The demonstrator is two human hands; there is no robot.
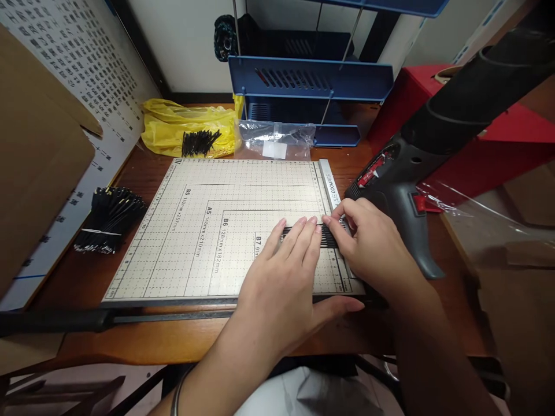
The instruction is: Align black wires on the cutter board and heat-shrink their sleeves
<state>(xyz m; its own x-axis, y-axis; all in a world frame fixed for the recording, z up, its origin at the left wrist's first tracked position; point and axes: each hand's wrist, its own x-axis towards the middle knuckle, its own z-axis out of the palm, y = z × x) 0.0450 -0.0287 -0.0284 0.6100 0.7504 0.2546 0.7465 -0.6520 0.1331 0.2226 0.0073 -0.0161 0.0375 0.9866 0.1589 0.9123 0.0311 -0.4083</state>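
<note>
A row of thin black strips lies side by side across the right part of a gridded paper cutter. My left hand rests flat over the strips, fingers stretched out and thumb pointing right, covering much of the row. At the cutter's right edge, my right hand is closed, its thumb and bent fingers at the ends of the strips. Some of those ends are hidden under it. Along the near side of the board runs the cutter's arm with its black handle.
A tied bundle of black strips lies to the left. Short black pieces sit on a yellow bag, beside a clear bag. Behind stands a blue rack. A black-and-grey heat gun and a red box are at the right.
</note>
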